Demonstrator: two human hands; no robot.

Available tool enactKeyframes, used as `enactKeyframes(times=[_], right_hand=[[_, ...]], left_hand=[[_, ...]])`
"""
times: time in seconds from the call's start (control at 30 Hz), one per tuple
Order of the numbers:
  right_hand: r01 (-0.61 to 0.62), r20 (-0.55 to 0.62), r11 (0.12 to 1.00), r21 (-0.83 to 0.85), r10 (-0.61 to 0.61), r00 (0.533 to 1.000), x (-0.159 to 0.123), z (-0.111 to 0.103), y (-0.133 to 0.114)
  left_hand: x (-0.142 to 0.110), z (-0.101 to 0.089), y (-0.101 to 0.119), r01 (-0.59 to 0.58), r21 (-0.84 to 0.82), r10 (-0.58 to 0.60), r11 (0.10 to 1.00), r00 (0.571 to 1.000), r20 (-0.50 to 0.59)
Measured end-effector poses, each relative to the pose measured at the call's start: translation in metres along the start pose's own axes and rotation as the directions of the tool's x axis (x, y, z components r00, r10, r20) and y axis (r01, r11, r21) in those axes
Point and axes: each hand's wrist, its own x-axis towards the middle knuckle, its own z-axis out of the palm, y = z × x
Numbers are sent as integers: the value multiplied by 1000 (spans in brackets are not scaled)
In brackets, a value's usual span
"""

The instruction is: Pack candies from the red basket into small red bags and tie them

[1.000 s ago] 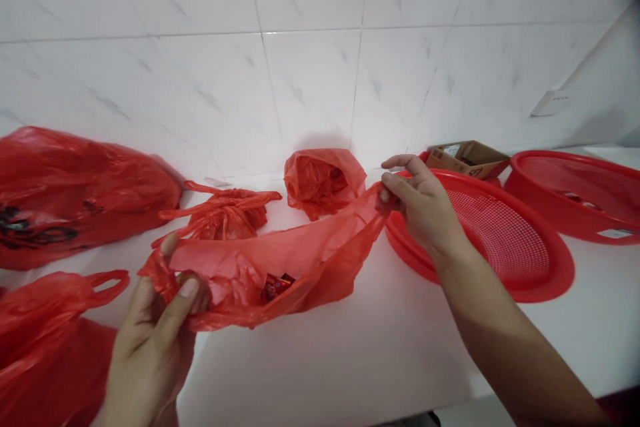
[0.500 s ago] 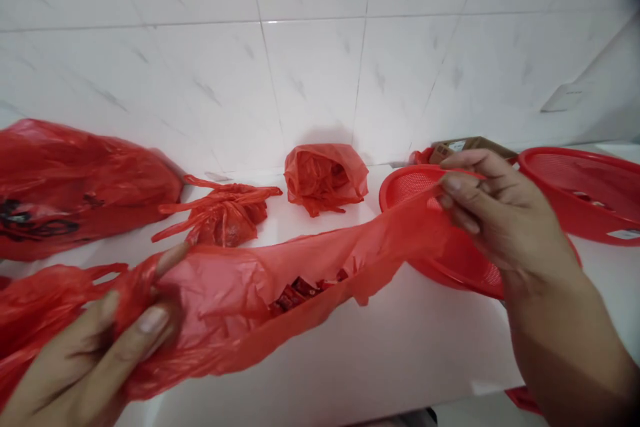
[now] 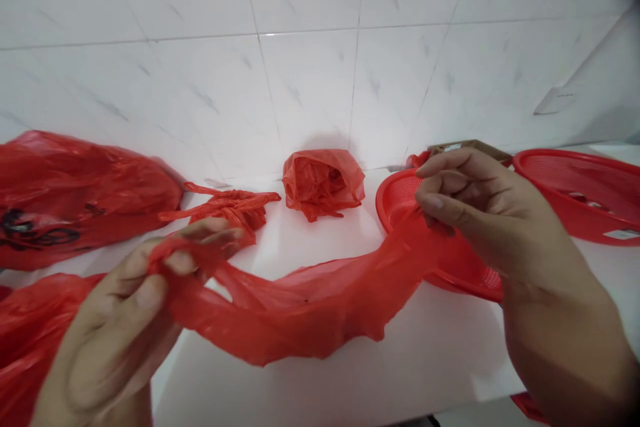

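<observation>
The red plastic carrier bag is stretched between my two hands, out in front of me, and sags in a shallow curve above the white counter. I cannot tell whether its lowest part touches the counter. The plastic is gathered into narrow folds at each end, and one of its handle holes shows near my left hand.

My left hand is nearly closed, its fingers curled over the bunched end of the bag and its thumb pressing the plastic against them. My right hand is also closed on the bag, pinching the other end between the thumb and the bent fingers. Both hands are firmly holding the plastic, and they are well apart.

Just behind my right hand sits a red plastic mesh basket, and the bag passes in front of its rim. Further right is a second red mesh basket. A cardboard box sits behind the first basket, mostly hidden by my fingers.

Near my left hand is a small red bag with knotted handles. Beyond it, against the white tile wall, is a crumpled red bag. At the far left lies a large full red bag with black print, and another red bag lies just beside my left hand, lower down.
</observation>
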Motion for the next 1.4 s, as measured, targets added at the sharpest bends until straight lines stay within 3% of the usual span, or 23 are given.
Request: enactKeyframes(times=[0.07,0.1,0.13,0.2,0.27,0.3,0.37,0.4,0.5,0.6,0.67,0.77,0.83,0.87,0.97,1.0,1.07,1.13,1.2,1.3,1.4], right_hand=[[10,104,998,54,-15,994,-2,12,-10],[7,163,997,76,-20,986,-4,20,-16],[4,222,995,96,-25,975,-6,29,-22],[1,340,990,144,-50,939,-11,48,-32],[7,442,981,195,-95,892,-14,67,-37],[16,477,977,214,-118,871,-14,74,-37],[42,505,975,219,-150,850,-12,84,-32],[68,482,977,203,-160,862,-11,85,-27],[120,396,988,101,-150,906,-6,83,-7],[68,480,996,59,-88,873,-6,78,11],[54,479,994,96,-94,873,-9,77,17],[94,293,986,136,-130,947,-17,74,10],[122,240,982,144,-154,958,-24,71,-1],[140,283,977,161,-182,942,-27,69,-7],[199,495,947,252,-303,814,-32,67,-16],[213,508,941,262,-323,799,-32,69,-14],[228,424,948,220,-303,853,-28,75,-3],[152,372,978,143,-195,907,-22,84,15],[3,431,997,83,-38,902,-17,95,35],[-168,455,985,50,127,882,-15,108,58],[-252,470,959,130,164,867,-14,112,67]], left_hand=[[-1,17,7,95,-122,-74,988,982,173],[-1,27,10,181,-148,-136,972,953,269],[-2,37,13,283,-129,-221,950,906,361],[-2,59,19,454,-33,-372,890,766,524],[-1,77,25,475,63,-404,878,663,630],[1,84,26,435,103,-389,895,645,657],[3,91,26,346,145,-355,927,681,640],[5,91,24,336,163,-363,928,712,601],[6,83,14,379,181,-419,907,785,457],[7,75,5,401,142,-423,905,818,389],[8,73,2,417,136,-436,899,811,390],[12,73,3,439,144,-457,887,788,412],[15,71,5,417,116,-424,901,793,438],[17,70,6,401,110,-405,909,791,458],[21,64,8,334,150,-361,931,770,527],[22,62,9,297,162,-336,941,768,545],[22,60,9,209,169,-269,963,771,577],[21,60,6,111,208,-216,972,773,597],[19,62,-1,20,303,-201,953,789,580],[15,68,-17,-108,481,-135,870,886,443],[12,75,-33,-268,563,87,782,941,326]])
